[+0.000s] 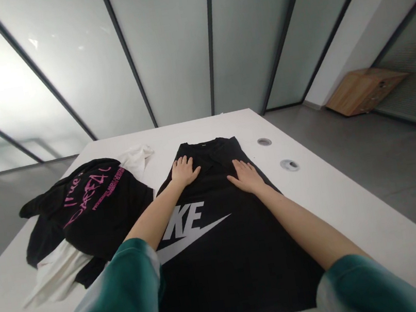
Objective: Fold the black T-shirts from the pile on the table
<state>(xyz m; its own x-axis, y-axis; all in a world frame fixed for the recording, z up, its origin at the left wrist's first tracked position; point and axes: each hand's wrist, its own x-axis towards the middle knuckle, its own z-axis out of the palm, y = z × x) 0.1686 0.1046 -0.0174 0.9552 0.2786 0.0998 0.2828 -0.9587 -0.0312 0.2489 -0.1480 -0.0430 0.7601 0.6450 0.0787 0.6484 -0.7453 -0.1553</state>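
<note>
A black T-shirt (233, 272) with a large grey-white logo lies spread on the white table, its collar at the far end and its hem toward me. Its sleeves look folded inward over the upper part. My left hand (184, 171) rests flat on the upper left of the shirt, fingers stretched out. On the upper right, my right hand (248, 176) lies with its fingers spread, pressing on the cloth near the side edge. Neither hand grips anything. My left forearm covers part of the logo.
To the left sits a loose pile of clothes, with a black garment (102, 208) with pink lettering on top of white clothing (58, 269). Two round cable grommets (290, 165) are set in the white table (343, 224) at right. Beyond stand frosted glass panels and a wooden cabinet (364, 91).
</note>
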